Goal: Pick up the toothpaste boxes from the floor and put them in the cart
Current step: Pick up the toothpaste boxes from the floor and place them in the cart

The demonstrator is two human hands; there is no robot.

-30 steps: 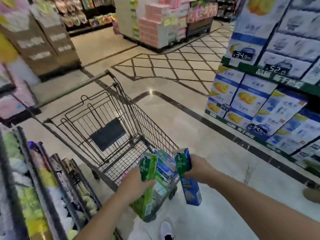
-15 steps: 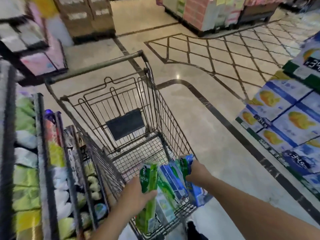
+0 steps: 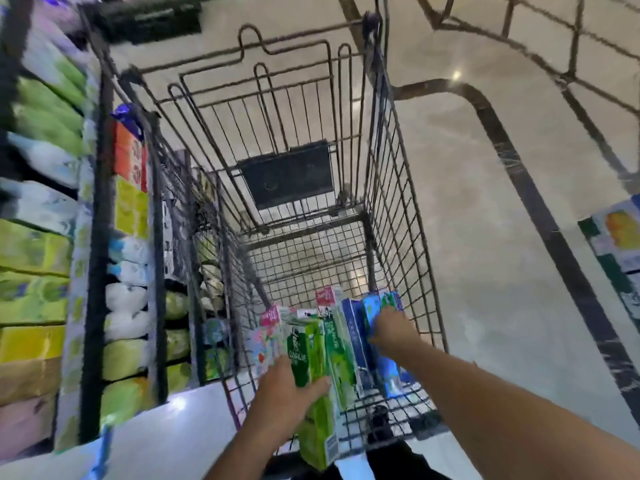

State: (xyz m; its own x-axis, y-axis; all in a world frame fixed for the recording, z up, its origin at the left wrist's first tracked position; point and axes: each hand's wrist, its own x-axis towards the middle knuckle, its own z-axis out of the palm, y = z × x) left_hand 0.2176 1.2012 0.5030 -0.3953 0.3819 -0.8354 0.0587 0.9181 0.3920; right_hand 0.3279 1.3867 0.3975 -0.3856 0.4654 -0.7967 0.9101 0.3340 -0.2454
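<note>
Step in hand: depositing boxes into the cart. Left hand [image 3: 284, 389] is wrapped round a tall green cardboard toothpaste box [image 3: 313, 386], held upright at the near end of the basket, its lower end below the near rim and apparently outside the wire. Right hand [image 3: 391, 329] is inside the basket, fingers curled on a blue toothpaste box [image 3: 384, 368] leaning near the right wall. Between them stand further green, dark blue and pink-and-white toothpaste boxes [image 3: 337, 351], packed side by side on the mesh floor. The dark wire shopping cart [image 3: 398, 188] is otherwise bare toward its far end, where a black flap [image 3: 287, 173] hangs.

Next move, judged: release blue box; lift green box over the near rim, set it beside the others.

Versus half a second ago: view tipped steeply downward and nearer; right hand has gone deeper into the basket; floor ahead mostly out of frame.
</note>
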